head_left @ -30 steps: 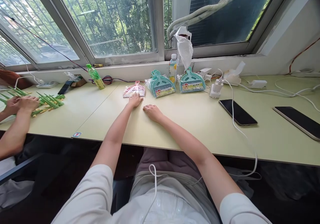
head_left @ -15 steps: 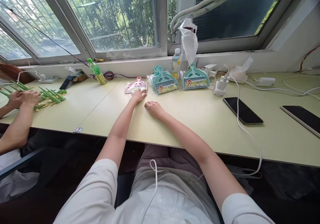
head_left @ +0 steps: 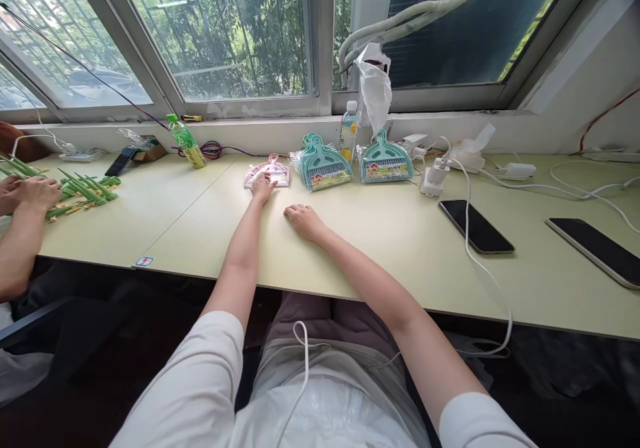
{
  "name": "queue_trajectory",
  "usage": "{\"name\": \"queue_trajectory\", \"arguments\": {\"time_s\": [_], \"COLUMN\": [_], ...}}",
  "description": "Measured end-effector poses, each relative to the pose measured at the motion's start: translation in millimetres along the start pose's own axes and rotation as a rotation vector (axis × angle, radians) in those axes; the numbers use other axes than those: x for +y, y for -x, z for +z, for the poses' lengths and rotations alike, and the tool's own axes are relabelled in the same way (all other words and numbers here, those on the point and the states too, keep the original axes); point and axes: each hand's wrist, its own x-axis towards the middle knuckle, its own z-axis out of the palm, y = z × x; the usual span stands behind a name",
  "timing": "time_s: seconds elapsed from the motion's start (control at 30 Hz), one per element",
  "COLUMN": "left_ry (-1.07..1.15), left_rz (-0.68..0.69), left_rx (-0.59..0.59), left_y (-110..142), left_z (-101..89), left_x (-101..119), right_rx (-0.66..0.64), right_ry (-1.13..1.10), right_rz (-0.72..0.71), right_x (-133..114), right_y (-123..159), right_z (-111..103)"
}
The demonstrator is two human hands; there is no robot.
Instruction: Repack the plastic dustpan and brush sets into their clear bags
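A small pink dustpan and brush set [head_left: 249, 177] in clear wrapping lies flat on the table ahead of me. My left hand [head_left: 263, 187] is over its lower middle, fingers bent against the wrapper and hiding part of it. Further back toward me, my right hand [head_left: 304, 222] rests on the tabletop with curled fingers and nothing visible in them. Just right of the pink set is a stack of wrapped teal dustpan and brush sets [head_left: 324, 165]. Another wrapped teal set or stack [head_left: 386, 161] lies beyond it to the right.
Behind the sets stand a clear bottle [head_left: 348, 131] and a plastic-wrapped upright object [head_left: 375, 91]. A green bottle [head_left: 187, 143] is at left. Chargers [head_left: 435, 176], a white cable and two phones [head_left: 477, 227] lie right. Another person's hands [head_left: 37, 195] handle green stalks [head_left: 87, 189].
My left hand has shifted left across the pink set and its fingers have drawn in. My right hand stays in place on the table. The view has turned slightly.
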Motion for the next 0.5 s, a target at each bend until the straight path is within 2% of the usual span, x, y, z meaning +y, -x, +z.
{"name": "queue_trajectory", "arguments": {"time_s": [0.17, 0.3, 0.5], "left_ry": [-0.056, -0.044, -0.036], "left_rz": [-0.179, -0.190, -0.199], "left_rx": [0.075, 0.075, 0.136], "left_y": [1.2, 8.1, 13.8], "left_z": [-0.8, -4.5, -7.9], "left_x": [-2.9, -3.8, -5.8], "right_rx": [0.004, 0.009, 0.009], "right_ry": [-0.013, -0.014, -0.004], "right_rz": [0.004, -0.003, -0.008], "right_x": [0.9, 2.0, 2.8], "right_y": [-1.4, -1.9, -2.5], "right_z": [1.5, 3.2, 4.0]}}
